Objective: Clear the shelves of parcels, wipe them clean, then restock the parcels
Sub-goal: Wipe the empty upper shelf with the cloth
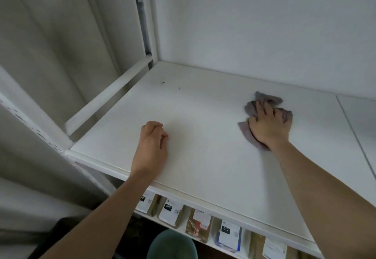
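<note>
At the far left a white corner post (151, 18) and side rail (107, 96) frame the white shelf board (203, 167), which carries no parcels, so the wiping step looks under way. Beyond the left hand's fingertips, toward the back corner, a few dark specks (163, 82) sit on the board, a patch the cloth likely has yet to reach. The left hand (151, 146) hovers or rests just over the board near its front edge, fingers loosely curled with thumb close to the forefinger; it seems to hold nothing, and probably serves to steady the reach. Well to the right, the right hand (268, 125) lies palm-down on a crumpled grey cloth (264, 99), fingers spread and bent over the fabric to press it flat against the board; cloth bunches ahead of the fingertips and trails under the wrist. Below both forearms, labelled parcels (227, 236) stand in a row on the lower shelf (183, 228), some in brown wrapping.
</note>
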{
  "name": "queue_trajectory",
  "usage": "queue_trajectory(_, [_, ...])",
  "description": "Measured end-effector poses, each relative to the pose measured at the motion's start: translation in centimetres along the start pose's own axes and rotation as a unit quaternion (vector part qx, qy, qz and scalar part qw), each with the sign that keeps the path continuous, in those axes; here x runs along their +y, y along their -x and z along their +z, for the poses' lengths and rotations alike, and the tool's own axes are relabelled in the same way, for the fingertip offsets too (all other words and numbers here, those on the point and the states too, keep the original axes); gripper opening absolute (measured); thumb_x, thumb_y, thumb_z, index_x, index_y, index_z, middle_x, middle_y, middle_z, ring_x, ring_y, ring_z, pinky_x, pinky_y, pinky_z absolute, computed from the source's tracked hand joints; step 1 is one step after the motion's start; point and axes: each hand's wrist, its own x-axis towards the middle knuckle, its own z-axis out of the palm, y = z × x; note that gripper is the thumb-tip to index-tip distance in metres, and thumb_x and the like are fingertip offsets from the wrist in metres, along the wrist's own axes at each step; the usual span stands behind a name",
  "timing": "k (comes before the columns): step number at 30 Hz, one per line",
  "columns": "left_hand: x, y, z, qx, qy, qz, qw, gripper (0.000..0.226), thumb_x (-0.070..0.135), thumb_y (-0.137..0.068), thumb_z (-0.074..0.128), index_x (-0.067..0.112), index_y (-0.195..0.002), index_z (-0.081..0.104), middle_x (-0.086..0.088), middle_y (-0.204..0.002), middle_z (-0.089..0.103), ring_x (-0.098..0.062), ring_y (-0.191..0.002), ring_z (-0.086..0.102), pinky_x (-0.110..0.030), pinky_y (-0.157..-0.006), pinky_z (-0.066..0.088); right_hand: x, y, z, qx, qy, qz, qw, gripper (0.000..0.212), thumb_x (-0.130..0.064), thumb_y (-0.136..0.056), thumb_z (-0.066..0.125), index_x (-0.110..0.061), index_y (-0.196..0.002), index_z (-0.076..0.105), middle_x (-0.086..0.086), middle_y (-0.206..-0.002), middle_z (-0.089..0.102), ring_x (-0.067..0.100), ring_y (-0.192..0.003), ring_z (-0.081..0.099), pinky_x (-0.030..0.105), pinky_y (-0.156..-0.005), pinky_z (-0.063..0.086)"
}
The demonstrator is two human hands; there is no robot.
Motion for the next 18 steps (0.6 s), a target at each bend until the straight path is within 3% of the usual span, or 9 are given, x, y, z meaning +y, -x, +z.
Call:
queue_trajectory(2, [-0.3,-0.4,-0.1,0.022,0.012,-0.036,0.999,0.011,0.003,-0.092,0.058,0.007,-0.082,0.057,0.005,-0.111,0.043,-0.006,-0.1,0.043,-0.001,-0.085,0.028,-5.3,1.3,0.5,0.005,0.0,-0.106,0.994,0.062,-0.045,-0.094,0.022,-0.03,-0.154,0.021,-0.006,-0.16,0.023,0.021,-0.14,0.028,0.054,-0.118,0.006])
queue_trajectory(6, [-0.2,-0.7,-0.5,0.073,0.031,-0.076,0.994,0.028,0.011,-0.092,0.063,0.004,-0.068,0.05,-0.005,-0.097,0.047,-0.014,-0.074,0.046,-0.012,-0.072,0.031,-11.1,6.6,0.8,0.006,-0.025,-0.271,0.962,0.069,-0.045,-0.089,0.012,-0.031,-0.154,0.027,-0.01,-0.159,0.027,0.017,-0.143,0.026,0.053,-0.119,0.004])
queue_trajectory(9, [0.2,-0.3,-1.1,0.095,0.048,-0.098,0.989,0.037,0.013,-0.098,0.054,0.004,-0.064,0.043,-0.01,-0.088,0.046,-0.006,-0.065,0.04,-0.011,-0.065,0.027,-8.7,8.3,0.5,-0.023,-0.057,-0.38,0.923,0.07,-0.045,-0.086,0.013,-0.031,-0.153,0.031,-0.011,-0.159,0.028,0.015,-0.143,0.026,0.048,-0.12,0.007])
queue_trajectory(11, [0.4,-0.1,-1.7,0.102,0.052,-0.131,0.985,0.029,0.012,-0.099,0.05,0.005,-0.071,0.045,-0.01,-0.092,0.046,-0.007,-0.066,0.041,-0.011,-0.066,0.028,-5.0,8.0,0.4,-0.016,-0.061,-0.406,0.912,0.063,-0.038,-0.09,0.027,-0.023,-0.149,0.041,-0.003,-0.153,0.042,0.018,-0.137,0.038,0.043,-0.115,0.023])
queue_trajectory(12, [0.3,0.0,-1.9,0.104,0.056,-0.153,0.981,0.02,0.009,-0.098,0.05,0.005,-0.079,0.046,-0.008,-0.096,0.046,-0.009,-0.069,0.042,-0.012,-0.066,0.03,-2.5,7.4,0.7,0.013,-0.054,-0.387,0.92,0.059,-0.032,-0.09,0.033,-0.016,-0.144,0.049,0.004,-0.146,0.051,0.022,-0.129,0.046,0.041,-0.109,0.03])
queue_trajectory(14, [0.3,0.5,-2.5,0.104,0.079,-0.196,0.972,0.009,-0.001,-0.093,0.051,0.007,-0.095,0.047,-0.005,-0.102,0.045,-0.013,-0.078,0.045,-0.015,-0.069,0.036,2.7,6.5,0.8,0.061,-0.027,-0.25,0.966,0.056,-0.031,-0.091,0.032,-0.01,-0.139,0.053,0.012,-0.139,0.057,0.03,-0.121,0.053,0.042,-0.103,0.034])
queue_trajectory(16, [-0.1,1.3,-3.1,0.099,0.087,-0.209,0.969,0.022,-0.008,-0.087,0.051,0.007,-0.103,0.047,-0.004,-0.105,0.044,-0.015,-0.085,0.047,-0.017,-0.074,0.039,6.2,7.4,0.2,0.081,-0.027,-0.051,0.995,0.058,-0.038,-0.095,0.027,-0.015,-0.146,0.042,0.014,-0.146,0.047,0.036,-0.13,0.045,0.05,-0.108,0.029])
queue_trajectory(18, [-0.9,2.3,-3.9,0.087,0.062,-0.186,0.977,0.026,-0.01,-0.084,0.049,0.008,-0.103,0.048,-0.003,-0.107,0.043,-0.015,-0.086,0.047,-0.014,-0.071,0.037,6.1,9.0,-0.2,0.044,-0.052,0.114,0.991,0.057,-0.041,-0.099,0.032,-0.02,-0.152,0.03,0.015,-0.153,0.034,0.037,-0.14,0.03,0.058,-0.115,0.017])
